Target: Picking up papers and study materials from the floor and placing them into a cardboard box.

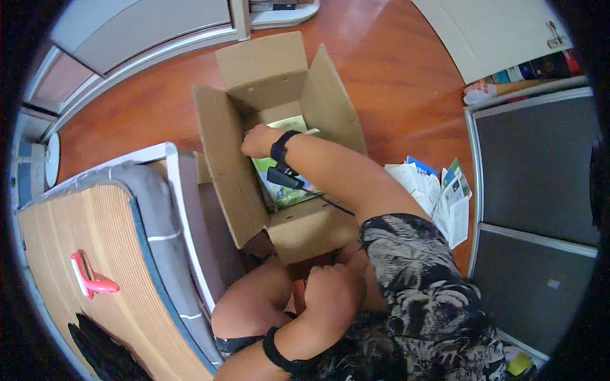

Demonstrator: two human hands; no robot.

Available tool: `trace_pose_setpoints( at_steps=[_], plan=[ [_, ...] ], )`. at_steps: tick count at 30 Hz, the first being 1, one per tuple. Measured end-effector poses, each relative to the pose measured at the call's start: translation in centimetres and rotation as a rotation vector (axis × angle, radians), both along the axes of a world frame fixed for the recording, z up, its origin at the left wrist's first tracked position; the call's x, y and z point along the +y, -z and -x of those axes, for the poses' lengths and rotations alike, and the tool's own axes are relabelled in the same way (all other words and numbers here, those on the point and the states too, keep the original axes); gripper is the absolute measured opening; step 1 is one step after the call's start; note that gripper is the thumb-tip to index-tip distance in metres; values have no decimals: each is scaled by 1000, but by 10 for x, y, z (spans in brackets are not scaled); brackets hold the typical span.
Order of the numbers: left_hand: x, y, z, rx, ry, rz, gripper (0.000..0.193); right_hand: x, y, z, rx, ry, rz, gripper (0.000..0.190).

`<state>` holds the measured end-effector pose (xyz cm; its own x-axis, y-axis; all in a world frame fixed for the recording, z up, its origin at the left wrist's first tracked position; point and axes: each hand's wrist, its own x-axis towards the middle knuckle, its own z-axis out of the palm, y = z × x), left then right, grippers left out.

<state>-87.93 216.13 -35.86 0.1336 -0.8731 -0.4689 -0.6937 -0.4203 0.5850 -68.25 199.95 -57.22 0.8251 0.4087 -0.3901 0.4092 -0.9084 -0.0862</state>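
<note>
An open cardboard box [324, 90] stands on the floor before me with its flaps spread. My right hand [261, 141] reaches inside, near the left wall. Its fingertips are hidden, so any hold is unclear. Below and beside it lie a green illustrated book [290, 196] and a pale yellow-green booklet [291, 124]. A black device [284, 178] with a cable hangs by the black band on my right wrist. My left hand [333, 288], with curled fingers, is close to my bent legs, outside the box; its palm is hidden.
Loose papers and booklets [424, 190] lie on the wooden floor, right of the box. A bed with a striped mat [109, 219] is at left, bearing a pink-handled brush or scraper [88, 281]. A dark-panelled cabinet [533, 162] stands at right, a white door [500, 38] beyond.
</note>
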Motion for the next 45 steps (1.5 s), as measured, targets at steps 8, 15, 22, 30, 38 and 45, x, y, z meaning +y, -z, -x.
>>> trace_pose_setpoints(
  at_steps=[8,15,22,30,38,45],
  plan=[
    [13,12,-4,-202,161,24,23,0,-10,-2,-108,383,-187,21],
    [6,43,24,-337,221,-92,35,-19,-123,64,-405,574,-433,20],
    [16,51,7,-406,98,-178,37,-95,-204,234,-1033,866,-916,14],
    [-19,61,18,-392,205,-171,32,-108,8,509,-573,1829,-580,27],
    [-36,68,16,-384,228,-366,28,-47,150,628,-150,2188,-498,31],
    [-58,40,23,-250,412,-505,36,-47,232,675,-346,2052,-463,30]
  ],
)
